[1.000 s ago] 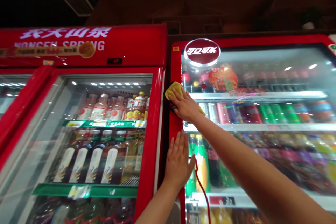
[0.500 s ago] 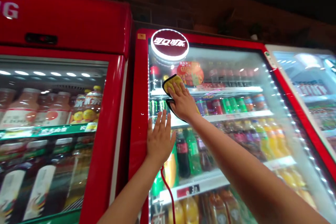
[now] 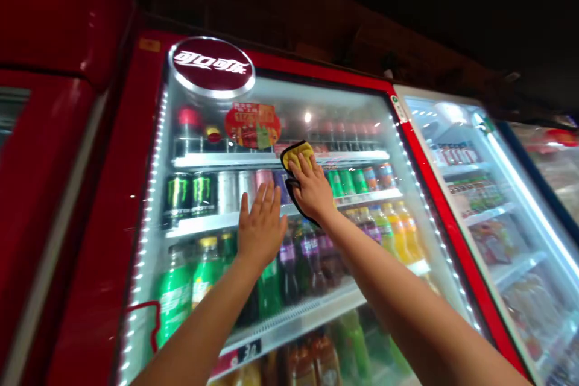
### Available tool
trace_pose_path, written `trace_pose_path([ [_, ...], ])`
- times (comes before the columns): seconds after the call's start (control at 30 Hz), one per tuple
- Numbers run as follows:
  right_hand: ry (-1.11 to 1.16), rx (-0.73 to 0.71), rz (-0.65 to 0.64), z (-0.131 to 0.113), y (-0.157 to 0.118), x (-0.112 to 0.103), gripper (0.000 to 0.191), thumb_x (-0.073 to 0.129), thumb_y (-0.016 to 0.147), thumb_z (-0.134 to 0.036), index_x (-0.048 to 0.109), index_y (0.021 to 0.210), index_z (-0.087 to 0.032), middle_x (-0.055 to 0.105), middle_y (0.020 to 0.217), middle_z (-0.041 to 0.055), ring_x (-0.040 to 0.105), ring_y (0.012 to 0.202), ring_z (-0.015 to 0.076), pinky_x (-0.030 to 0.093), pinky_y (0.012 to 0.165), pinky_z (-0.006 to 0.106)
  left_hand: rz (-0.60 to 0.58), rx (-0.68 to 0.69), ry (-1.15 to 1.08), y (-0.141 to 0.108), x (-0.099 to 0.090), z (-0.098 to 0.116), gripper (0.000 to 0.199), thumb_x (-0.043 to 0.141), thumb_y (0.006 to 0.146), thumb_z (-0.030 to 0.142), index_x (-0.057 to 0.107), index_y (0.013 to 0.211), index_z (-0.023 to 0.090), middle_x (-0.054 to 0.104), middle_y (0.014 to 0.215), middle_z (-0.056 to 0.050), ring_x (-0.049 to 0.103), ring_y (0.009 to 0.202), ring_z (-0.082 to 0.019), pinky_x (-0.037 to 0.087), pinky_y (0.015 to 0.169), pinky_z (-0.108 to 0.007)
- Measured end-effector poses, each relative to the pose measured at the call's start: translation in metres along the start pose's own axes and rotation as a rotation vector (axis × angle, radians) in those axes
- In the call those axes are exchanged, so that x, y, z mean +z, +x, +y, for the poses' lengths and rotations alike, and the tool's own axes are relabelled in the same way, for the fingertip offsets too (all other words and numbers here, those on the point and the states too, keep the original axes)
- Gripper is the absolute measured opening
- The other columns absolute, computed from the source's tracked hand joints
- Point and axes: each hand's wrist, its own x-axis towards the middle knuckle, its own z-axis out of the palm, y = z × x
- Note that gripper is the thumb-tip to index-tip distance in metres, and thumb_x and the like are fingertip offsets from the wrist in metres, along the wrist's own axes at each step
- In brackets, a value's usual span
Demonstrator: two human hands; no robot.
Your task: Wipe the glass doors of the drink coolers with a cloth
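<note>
My right hand [image 3: 312, 187] presses a yellow cleaning cloth [image 3: 295, 155] with black edging against the glass door [image 3: 289, 93] of a red drinks fridge. The cloth is folded; one flap shows under the thumb side of the hand, and the rest is covered by my palm. To its left, my left hand [image 3: 260, 229] is raised with palm toward the glass and fingers stretched out, holding nothing. I cannot tell whether it touches the pane. Behind the glass, near both hands, stand cans [image 3: 203, 193] and bottles [image 3: 174, 295] on lit shelves.
A round lit sign [image 3: 211, 66] sits at the door's upper left, with a red promotional sticker [image 3: 253, 125] below it. A red cord [image 3: 156, 319] shows at the lower left. Another red fridge [image 3: 45, 132] stands left; a white-framed fridge [image 3: 479, 193] stands right.
My view has swung right, so the fridge appears farther left. Both hands have shifted right across the door, from near its left edge toward its middle. The cloth has moved with my right hand.
</note>
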Motion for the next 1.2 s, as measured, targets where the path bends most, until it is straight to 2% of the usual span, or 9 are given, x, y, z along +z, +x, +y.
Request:
trace_pose_path([
  [0.1, 0.007, 0.024, 0.014, 0.053, -0.020, -0.007, 0.063, 0.050, 0.094, -0.025, 0.040, 0.156, -0.027, 0.025, 0.169, 0.0026, 0.008, 0.158, 0.0300, 0.023, 0.125, 0.054, 0.022, -0.049, -0.024, 0.017, 0.020, 0.044, 0.061, 0.043, 0.099, 0.033, 0.038, 0.155, 0.009, 0.026, 0.165, -0.018, 0.024, 0.155, -0.029, 0.007, 0.128, -0.059],
  [0.33, -0.006, 0.181, 0.046, 0.180, -0.090, -0.023, 0.068, 0.050, 0.089, -0.016, 0.041, 0.156, -0.026, 0.027, 0.168, 0.0041, 0.008, 0.158, 0.0298, 0.023, 0.125, 0.055, 0.007, -0.038, -0.114, 0.047, 0.070, 0.159, 0.063, 0.044, 0.098, 0.029, 0.032, 0.158, 0.018, 0.028, 0.166, -0.010, 0.024, 0.155, -0.026, 0.000, 0.128, -0.058],
  [0.6, -0.056, 0.132, -0.038, 0.260, -0.166, -0.035, 0.075, 0.052, 0.085, -0.012, 0.037, 0.157, -0.024, 0.022, 0.169, 0.0043, 0.000, 0.158, 0.0285, 0.024, 0.125, 0.054, -0.037, 0.019, -0.174, 0.060, 0.116, 0.268, 0.066, 0.042, 0.099, 0.030, 0.022, 0.161, 0.019, 0.025, 0.166, -0.007, 0.019, 0.157, -0.023, -0.007, 0.128, -0.055],
  [0.7, -0.040, -0.008, -0.118, 0.293, -0.153, -0.046, 0.075, 0.053, 0.086, -0.015, 0.036, 0.158, -0.027, 0.023, 0.169, 0.0024, 0.001, 0.158, 0.0276, 0.023, 0.126, 0.054, -0.046, 0.044, -0.150, 0.069, 0.128, 0.290, 0.067, 0.042, 0.099, 0.029, 0.021, 0.161, 0.016, 0.024, 0.166, -0.007, 0.017, 0.157, -0.022, -0.010, 0.128, -0.054],
  [0.77, -0.044, -0.008, -0.141, 0.319, -0.129, -0.056, 0.073, 0.051, 0.088, -0.015, 0.036, 0.158, -0.028, 0.023, 0.169, 0.0019, 0.004, 0.158, 0.0275, 0.023, 0.125, 0.056, -0.035, 0.042, -0.134, 0.077, 0.133, 0.299, 0.067, 0.042, 0.099, 0.031, 0.020, 0.161, 0.016, 0.024, 0.166, -0.008, 0.017, 0.157, -0.023, -0.009, 0.128, -0.054],
  [0.87, -0.079, 0.164, -0.088, 0.350, -0.096, -0.065, 0.069, 0.046, 0.091, -0.015, 0.035, 0.158, -0.027, 0.023, 0.169, 0.0048, 0.010, 0.158, 0.0299, 0.024, 0.123, 0.061, -0.015, 0.035, -0.121, 0.088, 0.135, 0.305, 0.068, 0.043, 0.100, 0.034, 0.021, 0.161, 0.018, 0.025, 0.166, -0.008, 0.019, 0.157, -0.024, -0.008, 0.127, -0.057],
  [0.97, -0.102, 0.316, 0.001, 0.356, -0.085, -0.063, 0.068, 0.045, 0.091, -0.014, 0.034, 0.158, -0.017, 0.020, 0.169, 0.0124, 0.008, 0.157, 0.0326, 0.024, 0.123, 0.061, 0.014, 0.033, -0.111, 0.098, 0.136, 0.307, 0.070, 0.044, 0.099, 0.034, 0.018, 0.162, 0.020, 0.026, 0.166, -0.009, 0.018, 0.157, -0.025, -0.006, 0.127, -0.059],
  [1.1, -0.038, -0.044, -0.013, 0.358, -0.068, -0.055, 0.069, 0.049, 0.089, -0.013, 0.039, 0.156, -0.019, 0.023, 0.169, 0.0073, 0.002, 0.158, 0.0276, 0.023, 0.127, 0.055, 0.053, 0.042, -0.095, 0.119, 0.143, 0.314, 0.074, 0.045, 0.099, 0.035, 0.013, 0.163, 0.017, 0.023, 0.166, -0.012, 0.016, 0.157, -0.025, -0.004, 0.128, -0.057],
  [1.2, -0.005, -0.174, -0.039, 0.392, -0.030, -0.066, 0.066, 0.048, 0.090, -0.010, 0.043, 0.154, -0.026, 0.028, 0.167, 0.0012, 0.008, 0.158, 0.0227, 0.026, 0.126, 0.051, 0.052, 0.044, -0.079, 0.139, 0.155, 0.330, 0.074, 0.046, 0.098, 0.036, 0.017, 0.162, 0.013, 0.018, 0.168, -0.013, 0.014, 0.158, -0.024, -0.004, 0.128, -0.054],
])
